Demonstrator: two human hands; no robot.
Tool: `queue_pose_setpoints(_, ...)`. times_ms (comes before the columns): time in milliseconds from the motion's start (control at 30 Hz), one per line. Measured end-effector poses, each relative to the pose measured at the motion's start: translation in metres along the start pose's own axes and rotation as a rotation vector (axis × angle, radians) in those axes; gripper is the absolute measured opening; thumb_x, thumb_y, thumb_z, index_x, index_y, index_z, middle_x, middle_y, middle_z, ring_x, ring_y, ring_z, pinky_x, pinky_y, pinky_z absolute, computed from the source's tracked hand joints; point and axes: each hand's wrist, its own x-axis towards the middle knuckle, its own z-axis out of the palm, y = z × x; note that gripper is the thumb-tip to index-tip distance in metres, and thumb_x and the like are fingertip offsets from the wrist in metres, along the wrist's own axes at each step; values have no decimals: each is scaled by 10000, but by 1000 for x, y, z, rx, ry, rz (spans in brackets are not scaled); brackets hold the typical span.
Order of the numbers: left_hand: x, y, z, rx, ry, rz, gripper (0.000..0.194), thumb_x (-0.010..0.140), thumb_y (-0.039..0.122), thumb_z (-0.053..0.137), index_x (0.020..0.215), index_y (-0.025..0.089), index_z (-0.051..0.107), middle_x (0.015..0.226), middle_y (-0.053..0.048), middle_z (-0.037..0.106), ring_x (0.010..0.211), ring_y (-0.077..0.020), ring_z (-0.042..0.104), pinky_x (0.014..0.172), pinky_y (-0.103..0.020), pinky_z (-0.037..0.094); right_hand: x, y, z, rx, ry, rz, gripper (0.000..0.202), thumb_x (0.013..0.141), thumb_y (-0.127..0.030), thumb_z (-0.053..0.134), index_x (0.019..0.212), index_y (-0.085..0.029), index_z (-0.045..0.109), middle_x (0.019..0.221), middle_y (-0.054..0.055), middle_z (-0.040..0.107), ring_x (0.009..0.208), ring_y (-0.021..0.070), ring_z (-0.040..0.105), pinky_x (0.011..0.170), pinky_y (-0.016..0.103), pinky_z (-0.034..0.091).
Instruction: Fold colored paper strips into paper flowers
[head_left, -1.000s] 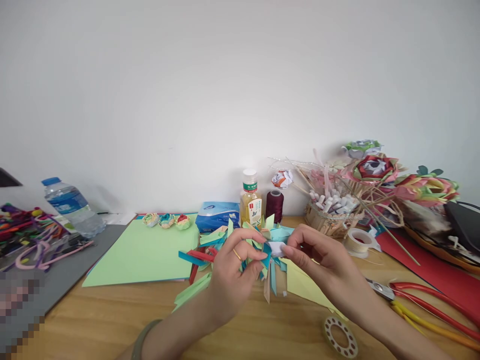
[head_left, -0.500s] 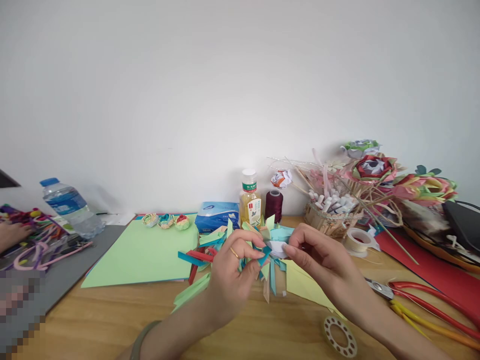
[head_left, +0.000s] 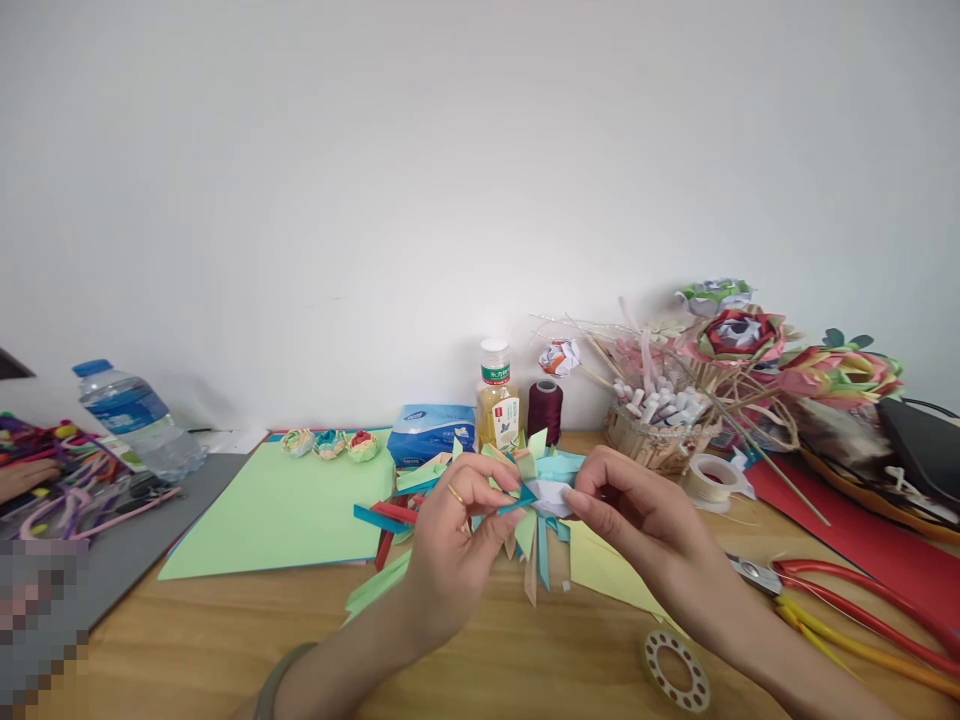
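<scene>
My left hand [head_left: 469, 525] is closed, its thumb and fingertips pinching a small blue piece of folded paper [head_left: 519, 497]. My right hand [head_left: 637, 520] is closed too, pinching a white folded paper piece [head_left: 551, 498] between thumb and index finger. The blue and white pieces meet between my hands; whether they are joined I cannot tell. Just behind, a pile of folded paper strips [head_left: 544, 560] in green, blue, peach and red lies on the table, partly hidden by my hands. Light green strips [head_left: 379, 583] stick out beside my left wrist.
Green paper sheets [head_left: 285, 510] lie left, with small paper flowers [head_left: 330, 444] on them. A tissue pack [head_left: 431, 435], drink bottle [head_left: 498, 400] and thread spool [head_left: 545, 412] stand behind. At right are a basket [head_left: 660, 450], tape rolls [head_left: 676, 670] and scissors [head_left: 847, 600]. Another person's hand [head_left: 26, 478] is far left.
My left hand has tilted slightly and brought the blue paper against the white piece. My right hand keeps its pinch almost unmoved. The whole view has shifted a little.
</scene>
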Motion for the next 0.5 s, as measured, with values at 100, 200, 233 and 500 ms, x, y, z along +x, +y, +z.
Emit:
queue_pose_setpoints(100, 0, 1, 1, -32, 8, -52, 93, 802, 121, 569, 758, 189, 524, 844, -28, 559, 824, -138, 567, 682, -252, 477, 0, 0, 0, 9, -5, 7, 269, 892, -374, 480, 683, -205, 475, 632, -25, 484, 583, 115, 460, 494, 232, 355)
queue_pose_setpoints(200, 0, 1, 1, -78, 20, -121, 90, 798, 155, 583, 739, 182, 522, 855, -39, 571, 831, -145, 569, 682, -259, 483, -1, 0, 0, 8, -9, 13, 269, 887, -376, 485, 682, -203, 487, 639, -17, 506, 588, 119, 471, 506, 237, 376)
queue_pose_setpoints(233, 1, 1, 0, -98, 30, -153, 92, 796, 167, 588, 735, 181, 521, 863, -43, 579, 839, -148, 571, 684, -261, 485, -1, 0, -1, 12, -12, 16, 270, 885, -378, 486, 680, -202, 491, 640, -13, 518, 591, 122, 479, 511, 240, 386)
queue_pose_setpoints(500, 11, -7, -10, -326, 104, -449, 171, 763, 290, 644, 737, 183, 513, 936, -40, 628, 883, -156, 596, 758, -295, 483, 5, -2, -15, 86, 220, 27, 239, 834, -365, 529, 653, -210, 513, 584, -17, 527, 562, 127, 517, 504, 226, 426)
